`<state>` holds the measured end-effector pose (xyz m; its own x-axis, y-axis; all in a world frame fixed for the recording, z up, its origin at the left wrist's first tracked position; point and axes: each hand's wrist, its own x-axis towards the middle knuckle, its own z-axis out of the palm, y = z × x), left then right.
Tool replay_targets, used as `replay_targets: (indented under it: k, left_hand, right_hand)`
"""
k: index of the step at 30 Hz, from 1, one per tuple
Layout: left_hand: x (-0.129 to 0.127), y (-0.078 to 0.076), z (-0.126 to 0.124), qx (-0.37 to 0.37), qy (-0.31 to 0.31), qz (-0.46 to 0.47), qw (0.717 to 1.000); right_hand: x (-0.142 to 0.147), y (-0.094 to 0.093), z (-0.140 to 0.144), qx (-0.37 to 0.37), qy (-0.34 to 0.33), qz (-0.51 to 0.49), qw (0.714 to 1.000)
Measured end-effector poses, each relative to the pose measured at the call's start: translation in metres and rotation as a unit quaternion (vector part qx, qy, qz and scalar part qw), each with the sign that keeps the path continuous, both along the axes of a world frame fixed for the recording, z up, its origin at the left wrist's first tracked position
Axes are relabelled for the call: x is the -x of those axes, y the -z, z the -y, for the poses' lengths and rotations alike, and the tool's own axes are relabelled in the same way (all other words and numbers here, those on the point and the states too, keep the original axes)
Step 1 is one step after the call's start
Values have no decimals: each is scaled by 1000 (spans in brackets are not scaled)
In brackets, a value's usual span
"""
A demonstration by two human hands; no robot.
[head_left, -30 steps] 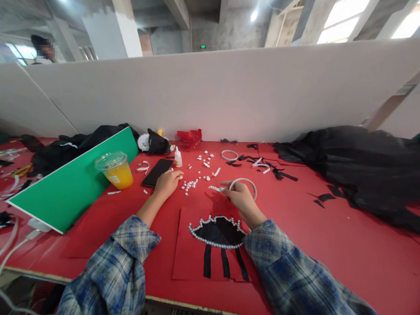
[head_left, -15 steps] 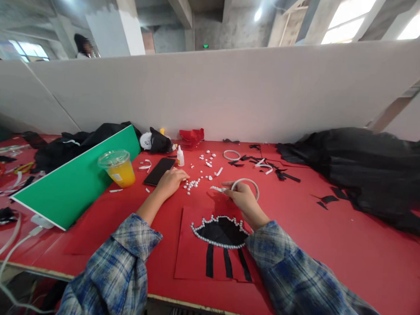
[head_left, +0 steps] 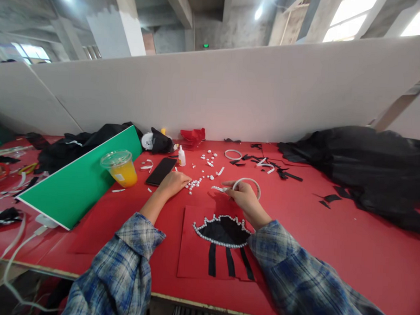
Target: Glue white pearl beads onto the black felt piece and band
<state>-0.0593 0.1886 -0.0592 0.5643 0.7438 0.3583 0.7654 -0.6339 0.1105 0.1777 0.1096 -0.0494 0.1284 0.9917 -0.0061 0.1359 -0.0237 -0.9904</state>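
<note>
My left hand (head_left: 175,183) lies low over the table, fingers stretched out, its tips touching the edge of a small heap of white pearl beads (head_left: 195,184). Whether a bead is under the fingertips is hidden. My right hand (head_left: 247,203) is closed on a thin white ring (head_left: 256,182) that looks like a narrow roll of tape; a short white strip (head_left: 217,189) sticks out from the fingertips. Below both hands lies a red sheet (head_left: 193,259) bearing a black eye-like shape (head_left: 222,231) edged with silvery beads, with three black strips (head_left: 230,262) under it.
A phone (head_left: 161,170), a white glue bottle (head_left: 181,156) and a cup of orange drink (head_left: 124,174) stand left, by a slanted green board (head_left: 80,184). Another white ring (head_left: 233,155) and black scraps (head_left: 289,174) lie behind. Black cloth (head_left: 355,168) covers the right back.
The view has shifted slightly, moving everything a little. My left fingertips have come a bit closer to the bead heap. My right hand keeps its hold on the ring.
</note>
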Motion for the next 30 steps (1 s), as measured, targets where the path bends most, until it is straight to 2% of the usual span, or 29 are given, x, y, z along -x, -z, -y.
replay_targets:
  k: [5, 11, 14, 18, 22, 27, 30]
  left_hand:
    - [-4, 1, 4, -1, -11, 58, 998]
    - [-6, 6, 5, 3, -57, 160, 985]
    - [-3, 2, 6, 14, -62, 180, 982]
    - [0, -7, 11, 60, -22, 99, 993]
    - [0, -10, 13, 68, -34, 0, 997]
    - [-1, -7, 10, 49, -27, -2, 998]
    - [-2, -3, 8, 39, -21, 45, 998]
  right_hand:
    - [0, -1, 0, 6, -3, -13, 1000]
    - [1, -5, 2, 9, -8, -18, 1000]
    - [1, -5, 2, 8, -4, -20, 1000]
    - [1, -6, 2, 15, -2, -20, 1000]
    - [1, -5, 2, 9, -4, -15, 1000]
    - [1, -4, 2, 7, -6, -6, 1000]
    - [1, -3, 2, 8, -9, -4, 1000]
